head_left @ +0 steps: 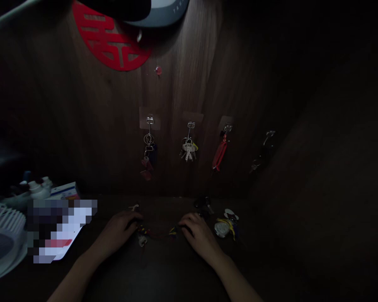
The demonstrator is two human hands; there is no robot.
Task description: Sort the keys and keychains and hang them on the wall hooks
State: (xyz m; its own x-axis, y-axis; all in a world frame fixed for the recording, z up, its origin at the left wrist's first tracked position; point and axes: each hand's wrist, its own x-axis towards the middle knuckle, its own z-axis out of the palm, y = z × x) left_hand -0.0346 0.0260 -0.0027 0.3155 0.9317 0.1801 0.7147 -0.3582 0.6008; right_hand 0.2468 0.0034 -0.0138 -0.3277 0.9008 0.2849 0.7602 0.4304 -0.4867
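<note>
My left hand (121, 228) rests on the dark surface, thumb apart from its fingers. Its fingertips lie beside a thin multicoloured cord (144, 230) with a key (143, 240) at its left end. Just beyond those fingers is another small metal key (134, 207). The cord runs across to a yellow-green tassel (172, 231) close to my right hand (197, 230). That hand is also down on the surface, fingers slightly curved and thumb apart. Behind it lies a black key fob (202, 202); to its right are a round silver tag (222, 229) and a yellow strap (231, 228).
Keys hang from hooks on the wood panel: a bunch with reddish tags (147, 163), a silver bunch (189, 149), a red strap (219, 155) and dim keys (255, 163). At left are a white slatted basket (6, 218), bottles (39, 191) and a blurred-out bright item (67, 239).
</note>
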